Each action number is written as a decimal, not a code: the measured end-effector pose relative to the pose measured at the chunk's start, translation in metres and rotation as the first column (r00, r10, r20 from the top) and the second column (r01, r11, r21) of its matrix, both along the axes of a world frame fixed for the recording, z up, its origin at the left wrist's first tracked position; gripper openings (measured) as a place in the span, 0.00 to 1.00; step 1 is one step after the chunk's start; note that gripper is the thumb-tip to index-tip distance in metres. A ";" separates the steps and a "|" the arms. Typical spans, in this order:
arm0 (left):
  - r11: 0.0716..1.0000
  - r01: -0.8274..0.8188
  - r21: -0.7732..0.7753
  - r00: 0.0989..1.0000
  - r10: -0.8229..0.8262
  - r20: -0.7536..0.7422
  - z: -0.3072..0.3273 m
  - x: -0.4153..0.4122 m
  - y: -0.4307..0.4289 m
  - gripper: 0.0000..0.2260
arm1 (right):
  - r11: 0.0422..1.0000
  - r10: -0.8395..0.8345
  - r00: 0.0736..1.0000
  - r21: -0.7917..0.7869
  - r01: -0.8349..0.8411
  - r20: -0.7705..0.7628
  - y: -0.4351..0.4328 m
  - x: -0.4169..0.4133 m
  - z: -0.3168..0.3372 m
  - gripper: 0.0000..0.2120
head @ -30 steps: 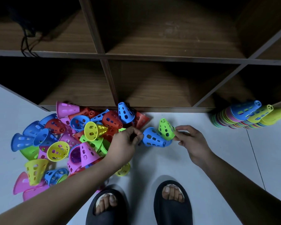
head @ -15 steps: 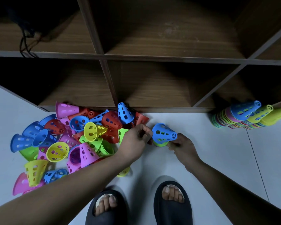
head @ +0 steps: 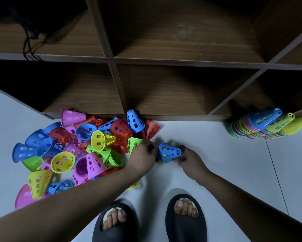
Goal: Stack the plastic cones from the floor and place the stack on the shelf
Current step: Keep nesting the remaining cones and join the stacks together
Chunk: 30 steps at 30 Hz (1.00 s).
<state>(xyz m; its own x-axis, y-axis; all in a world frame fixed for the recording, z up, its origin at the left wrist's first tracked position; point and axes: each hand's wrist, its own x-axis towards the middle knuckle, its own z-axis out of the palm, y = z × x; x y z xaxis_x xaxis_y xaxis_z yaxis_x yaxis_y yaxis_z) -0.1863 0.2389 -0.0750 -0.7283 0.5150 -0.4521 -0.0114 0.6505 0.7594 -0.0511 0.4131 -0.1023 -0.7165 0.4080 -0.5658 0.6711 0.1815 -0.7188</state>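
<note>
**BLUE CONE HELD AT BOTH ENDS, IN FRONT OF THE SHELF**

The blue perforated plastic cone (head: 168, 152) lies on its side just below frame centre, toward 5 o'clock, over the white tiled floor (head: 216, 163). Its narrow capped tip points to 3 o'clock and its wide rim faces 9 o'clock. A green plastic cone (head: 162, 162) sits nested inside it, showing through the oval holes and below the rim.

The left hand (head: 143, 158) has its fingers curled round the rim end. The right hand (head: 190, 160) pinches the tip end. Both sets of fingertips are motion-blurred, so the exact contact points cannot be made out.

The loose pile of coloured cones (head: 73, 151) lies at 9 o'clock, partly covered by the left forearm. Three tall cone stacks (head: 262, 124) lean at 3 o'clock, the outermost cut off by the frame edge. The brown wooden shelf (head: 164, 61) spans 12 o'clock.
</note>
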 end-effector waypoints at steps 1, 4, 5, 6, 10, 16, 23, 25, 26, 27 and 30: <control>1.000 -0.004 -0.002 1.000 0.004 0.004 -0.002 0.001 -0.003 0.04 | 1.000 -0.007 1.000 -0.021 0.007 0.003 0.000 0.000 -0.001 0.20; 1.000 0.005 -0.005 1.000 -0.005 0.002 -0.005 0.003 -0.010 0.05 | 0.996 0.009 1.000 -0.085 -0.007 0.021 -0.001 -0.001 -0.001 0.24; 1.000 0.012 -0.007 1.000 -0.012 -0.003 -0.005 0.003 -0.012 0.05 | 0.996 0.027 0.999 -0.080 -0.025 0.021 0.000 -0.001 -0.001 0.25; 1.000 0.026 -0.006 1.000 -0.026 -0.014 -0.004 0.003 -0.014 0.04 | 0.997 0.040 0.999 -0.063 -0.038 0.022 0.001 -0.002 -0.001 0.24; 0.995 0.096 -0.027 0.981 -0.099 -0.169 0.001 -0.002 -0.027 0.03 | 0.998 0.032 0.999 0.053 -0.031 -0.010 0.007 -0.015 0.005 0.20; 0.983 0.168 -0.069 0.885 -0.181 -0.428 0.005 -0.021 -0.049 0.09 | 0.969 0.145 0.982 0.218 -0.117 -0.118 0.011 -0.057 0.015 0.18; 0.942 0.256 -0.217 0.757 -0.335 -0.562 0.003 -0.036 -0.058 0.23 | 0.889 0.388 0.906 0.328 -0.320 -0.169 0.002 -0.088 0.022 0.22; 0.916 0.283 -0.285 0.713 -0.400 -0.577 0.003 -0.038 -0.057 0.25 | 0.875 0.404 0.906 0.340 -0.343 -0.125 0.005 -0.091 0.020 0.22; 0.904 0.293 -0.311 0.697 -0.424 -0.579 0.003 -0.038 -0.057 0.26 | 0.870 0.406 0.907 0.351 -0.346 -0.114 0.006 -0.093 0.020 0.22; 0.897 0.298 -0.327 0.685 -0.439 -0.582 0.003 -0.039 -0.056 0.26 | 0.864 0.411 0.905 0.366 -0.347 -0.111 0.008 -0.095 0.020 0.22; 0.893 0.300 -0.334 0.674 -0.447 -0.589 0.002 -0.042 -0.053 0.25 | 0.846 0.437 0.893 0.384 -0.369 -0.106 0.010 -0.100 0.022 0.20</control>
<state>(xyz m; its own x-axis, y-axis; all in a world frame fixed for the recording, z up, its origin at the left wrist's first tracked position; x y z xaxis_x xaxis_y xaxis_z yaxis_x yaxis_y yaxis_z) -0.2283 0.1859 -0.0732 -0.6414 0.7634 -0.0763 0.7002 0.6232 0.3484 -0.1512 0.4231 -0.0804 -0.9362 0.2040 -0.2861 0.3469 0.6656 -0.6608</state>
